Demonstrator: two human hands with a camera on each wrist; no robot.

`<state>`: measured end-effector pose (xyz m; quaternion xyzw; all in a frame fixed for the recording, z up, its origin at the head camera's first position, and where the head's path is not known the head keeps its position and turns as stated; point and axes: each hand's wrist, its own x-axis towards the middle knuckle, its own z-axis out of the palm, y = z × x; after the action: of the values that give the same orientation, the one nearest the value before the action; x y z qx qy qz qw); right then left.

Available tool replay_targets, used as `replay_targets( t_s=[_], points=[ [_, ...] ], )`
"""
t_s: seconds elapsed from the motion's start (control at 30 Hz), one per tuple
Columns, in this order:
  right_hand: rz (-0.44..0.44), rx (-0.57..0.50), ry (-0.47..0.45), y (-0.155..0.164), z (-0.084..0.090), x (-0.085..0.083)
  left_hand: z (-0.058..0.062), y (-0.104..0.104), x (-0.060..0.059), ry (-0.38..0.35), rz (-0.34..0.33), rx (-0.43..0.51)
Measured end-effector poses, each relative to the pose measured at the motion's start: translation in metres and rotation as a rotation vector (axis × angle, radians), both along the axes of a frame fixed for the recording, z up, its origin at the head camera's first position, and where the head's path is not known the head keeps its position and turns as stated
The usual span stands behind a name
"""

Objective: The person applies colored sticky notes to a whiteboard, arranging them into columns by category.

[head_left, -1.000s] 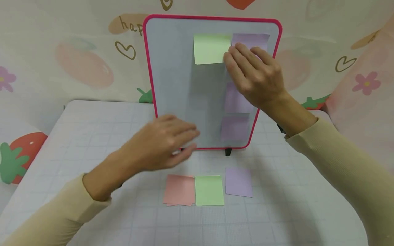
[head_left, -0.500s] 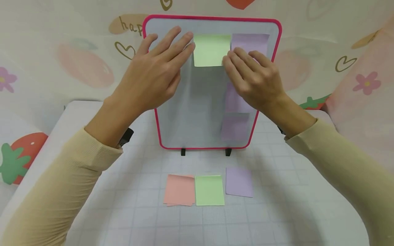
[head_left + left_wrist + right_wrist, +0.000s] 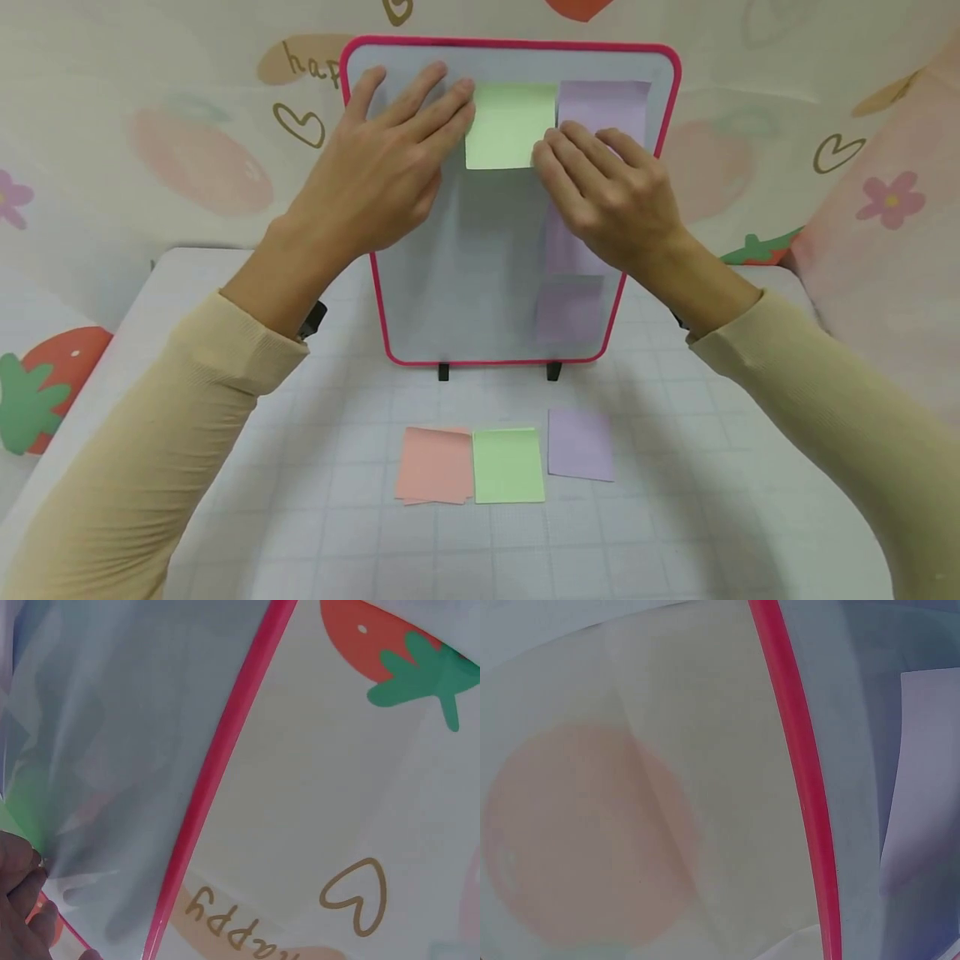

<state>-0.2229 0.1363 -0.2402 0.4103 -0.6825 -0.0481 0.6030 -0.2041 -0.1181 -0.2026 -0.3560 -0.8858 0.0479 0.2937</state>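
Green note [image 3: 508,125] between flat hands (fingers straight)

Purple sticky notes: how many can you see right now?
4. Three on the whiteboard down its right side: top, middle partly behind the right hand, bottom. One on the table. The hands may hide more.

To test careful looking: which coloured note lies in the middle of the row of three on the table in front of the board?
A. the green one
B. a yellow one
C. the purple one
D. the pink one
A: in the head view the green note lies between the pink note and the purple note on the table.
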Motion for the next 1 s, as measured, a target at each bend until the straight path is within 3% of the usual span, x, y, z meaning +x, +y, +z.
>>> replay_targets(
  t_s=[0.13, 0.33, 0.43, 0.83, 1.0],
  points=[
    [-0.015, 0.053, -0.045, -0.001, 0.002, 0.001, -0.002, 0.000, -0.001, -0.017, 0.015, -0.008],
    [-0.063, 0.248, -0.232, -0.008, 0.009, 0.002, -0.004, 0.000, -0.003, -0.035, 0.024, -0.004],
    [-0.090, 0.296, -0.296, -0.012, 0.013, 0.000, -0.005, 0.000, -0.003, -0.031, 0.026, -0.009],
    [-0.157, 0.299, -0.384, -0.020, 0.020, -0.006, -0.006, -0.001, -0.006, -0.039, 0.036, -0.031],
    [-0.184, 0.279, -0.376, -0.013, 0.020, -0.006, -0.006, -0.002, -0.006, -0.031, 0.039, -0.040]
  ],
)
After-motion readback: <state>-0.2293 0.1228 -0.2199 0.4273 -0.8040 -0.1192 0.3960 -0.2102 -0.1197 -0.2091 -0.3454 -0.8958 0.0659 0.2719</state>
